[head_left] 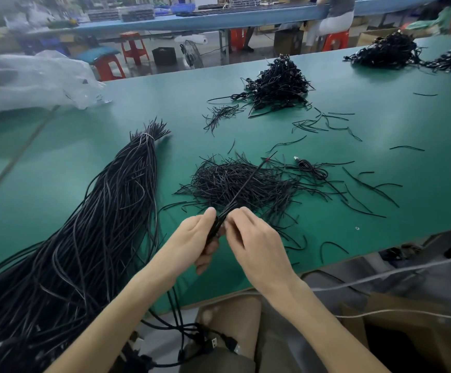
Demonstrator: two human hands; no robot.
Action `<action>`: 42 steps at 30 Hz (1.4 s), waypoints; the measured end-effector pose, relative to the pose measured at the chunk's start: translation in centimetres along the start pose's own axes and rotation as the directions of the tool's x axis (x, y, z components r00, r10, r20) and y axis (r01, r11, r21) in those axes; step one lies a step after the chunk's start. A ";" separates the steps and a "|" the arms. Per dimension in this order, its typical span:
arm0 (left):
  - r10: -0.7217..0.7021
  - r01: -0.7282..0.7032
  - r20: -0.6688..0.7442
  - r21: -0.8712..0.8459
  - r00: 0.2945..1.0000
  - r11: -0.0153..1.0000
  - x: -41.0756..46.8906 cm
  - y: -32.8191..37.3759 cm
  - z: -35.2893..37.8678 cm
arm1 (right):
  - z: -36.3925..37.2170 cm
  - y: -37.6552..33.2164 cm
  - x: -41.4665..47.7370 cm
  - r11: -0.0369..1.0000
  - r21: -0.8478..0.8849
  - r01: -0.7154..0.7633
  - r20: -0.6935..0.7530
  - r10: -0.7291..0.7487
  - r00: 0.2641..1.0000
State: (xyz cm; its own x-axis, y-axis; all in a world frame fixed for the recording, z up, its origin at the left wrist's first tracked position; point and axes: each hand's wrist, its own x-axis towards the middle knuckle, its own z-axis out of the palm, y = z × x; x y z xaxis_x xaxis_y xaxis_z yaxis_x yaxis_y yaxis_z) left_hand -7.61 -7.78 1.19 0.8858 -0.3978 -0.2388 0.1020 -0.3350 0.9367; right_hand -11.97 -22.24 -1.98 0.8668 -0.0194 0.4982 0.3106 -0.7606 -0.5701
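Both the left hand point(192, 239) and right hand point(255, 239) pinch a thin black cable point(219, 222) folded into a straight slender bundle.

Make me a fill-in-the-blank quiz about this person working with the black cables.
1. The left hand and the right hand both hold one black cable over a table top coloured ____.
2. The long cable bundle on the person's left is bound near its far end by a ____ tie.
3. At the table's far left lies a crumpled, clear ____ bag.
Missing words: green; white; plastic.
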 end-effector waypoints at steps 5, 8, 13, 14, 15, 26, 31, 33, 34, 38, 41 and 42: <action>0.308 -0.307 -0.031 0.030 0.951 0.951 -0.9 -0.2 -2.0 | -1.4 0.4 0.6 0.995 0.097 -0.017 0.052 0.012 0.999; 0.419 -0.424 0.101 0.038 0.902 0.905 -1.4 -0.4 -3.2 | -2.1 0.4 1.0 0.984 0.180 -0.008 0.055 -0.002 0.999; 0.573 -0.607 0.203 0.216 0.794 0.765 -1.7 0.8 -5.7 | -3.4 -0.2 1.5 0.963 0.270 0.023 0.014 -0.028 1.000; 0.616 -0.655 0.225 0.297 0.755 0.695 -1.7 1.1 -6.0 | -3.6 -0.3 1.6 0.956 0.293 0.024 0.020 -0.031 0.999; 0.643 -0.685 0.243 0.338 0.726 0.645 -1.6 1.5 -6.2 | -3.8 -0.4 1.7 0.946 0.324 0.021 0.035 -0.034 0.999; 0.620 -0.616 0.018 0.138 0.784 0.775 -1.2 2.1 -3.0 | -2.6 -0.6 1.1 0.888 0.455 -0.066 0.147 -0.002 0.989; 0.655 -0.650 -0.043 0.085 0.755 0.755 -0.4 3.1 -2.4 | -2.3 -1.0 1.0 0.885 0.463 -0.051 0.130 -0.010 0.992; 0.667 -0.666 0.005 0.071 0.745 0.743 -0.2 3.4 -2.1 | -2.5 -1.4 1.3 0.872 0.489 -0.023 0.103 -0.032 0.994; 0.664 -0.664 0.026 0.077 0.747 0.744 -0.2 3.5 -2.0 | -2.5 -1.5 1.4 0.866 0.500 -0.012 0.089 -0.038 0.995; 0.611 -0.610 -0.021 0.043 0.792 0.792 -0.5 3.8 -1.8 | -2.8 -2.0 1.3 0.862 0.507 -0.001 0.073 -0.041 0.996; 0.558 -0.548 -0.061 0.123 0.828 0.827 -0.6 3.8 -2.0 | -3.1 -2.1 1.2 0.880 0.472 0.053 0.046 -0.084 0.995; 0.546 -0.533 -0.072 0.145 0.835 0.834 -0.6 3.8 -2.1 | -3.2 -2.2 1.2 0.886 0.459 0.070 0.028 -0.093 0.995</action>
State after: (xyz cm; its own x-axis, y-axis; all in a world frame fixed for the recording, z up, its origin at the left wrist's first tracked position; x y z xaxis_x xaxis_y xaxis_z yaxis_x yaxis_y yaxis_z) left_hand -6.80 -7.04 5.47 0.8274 -0.4539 0.3307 -0.4528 -0.1907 0.8710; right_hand -12.81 -22.67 1.97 0.8447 0.0699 0.5307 0.5150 -0.3769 -0.7699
